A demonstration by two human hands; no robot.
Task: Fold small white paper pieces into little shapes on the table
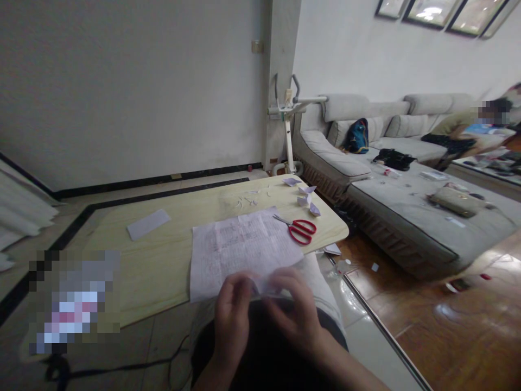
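Observation:
My left hand [234, 312] and my right hand [295, 304] are close together over my lap, at the near edge of the table. Between their fingers is a small piece of white paper [264, 286], partly hidden and blurred. The left fingers are curled round one side of it; the right fingers, smeared by motion, close on the other. Just beyond lies a large creased sheet of printed paper [232, 244], flat on the table. Red-handled scissors [301, 231] rest at its right edge, blades pointing left.
Several folded paper pieces [304, 200] stand at the table's [175, 260] far right corner, with paper scraps [246, 201] to their left. A folded white paper [148, 224] lies further left. A grey sofa [407, 217] stands at right, where a person [451, 127] sits.

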